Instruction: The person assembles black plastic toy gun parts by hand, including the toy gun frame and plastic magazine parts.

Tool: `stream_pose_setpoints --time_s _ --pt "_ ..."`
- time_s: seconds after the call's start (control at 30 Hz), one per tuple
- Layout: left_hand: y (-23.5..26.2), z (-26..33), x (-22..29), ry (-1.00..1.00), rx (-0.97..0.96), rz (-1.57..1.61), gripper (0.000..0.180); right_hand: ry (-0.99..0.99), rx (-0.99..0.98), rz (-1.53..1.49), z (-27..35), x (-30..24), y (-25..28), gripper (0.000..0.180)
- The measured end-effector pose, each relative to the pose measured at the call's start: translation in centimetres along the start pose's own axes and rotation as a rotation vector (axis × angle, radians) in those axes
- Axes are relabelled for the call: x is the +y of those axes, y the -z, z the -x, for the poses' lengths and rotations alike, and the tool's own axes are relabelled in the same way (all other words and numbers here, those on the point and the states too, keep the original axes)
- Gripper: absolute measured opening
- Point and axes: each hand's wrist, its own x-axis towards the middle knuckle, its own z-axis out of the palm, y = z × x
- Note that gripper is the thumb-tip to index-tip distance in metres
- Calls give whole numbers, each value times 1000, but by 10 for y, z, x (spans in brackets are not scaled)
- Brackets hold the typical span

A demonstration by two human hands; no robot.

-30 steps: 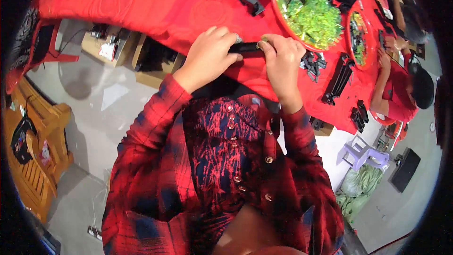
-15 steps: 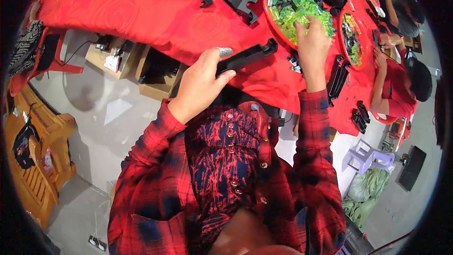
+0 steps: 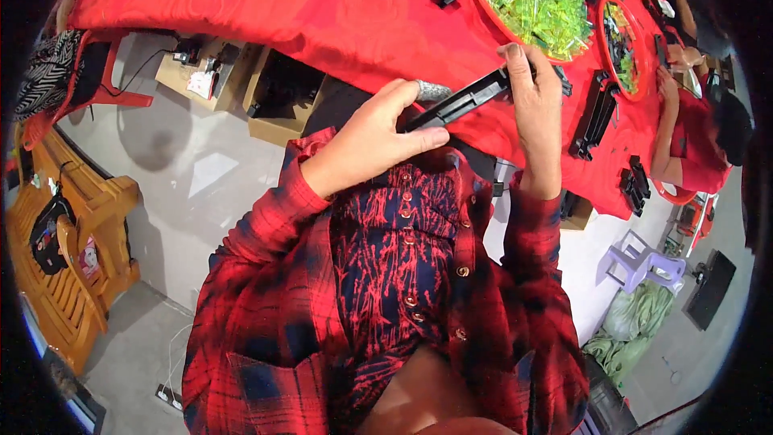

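Observation:
A long, narrow black plastic bar [image 3: 463, 102], hollow along the side facing me, is held tilted in front of my chest, its right end higher. My left hand [image 3: 366, 133] grips the lower left end, thumb along the near side. A silvery wrapping [image 3: 433, 93] covers one of its fingers. At the bar's right end my right hand [image 3: 535, 105] has its fingers closed over the tip. They cover that end, so I cannot tell whether a small piece is between them. Just beyond it stands a red basket [image 3: 493, 12] heaped with small clear yellow-green pieces [image 3: 539, 8].
More black bars [image 3: 594, 117] lie on the red tablecloth [image 3: 322, 12]. A second red basket [image 3: 604, 32] holds mixed small pieces. A co-worker in red [image 3: 696, 141] sits at the right. Below the table are cardboard boxes [image 3: 278, 125]; a purple stool [image 3: 644, 262] stands right.
My right hand has left the basket of yellow-green pieces and come down to the bar's right end. The bar has turned in my left hand, showing its hollow side.

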Motion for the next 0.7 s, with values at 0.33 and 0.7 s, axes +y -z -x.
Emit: stream_pose_setpoints --time_s 0.33,0.7 --pt "5 19 5 353 -261 735 57 105 -22 47 13 -1 -5 37" --pt "-4 28 4 299 -279 716 46 122 -87 124 26 -4 -6 33"
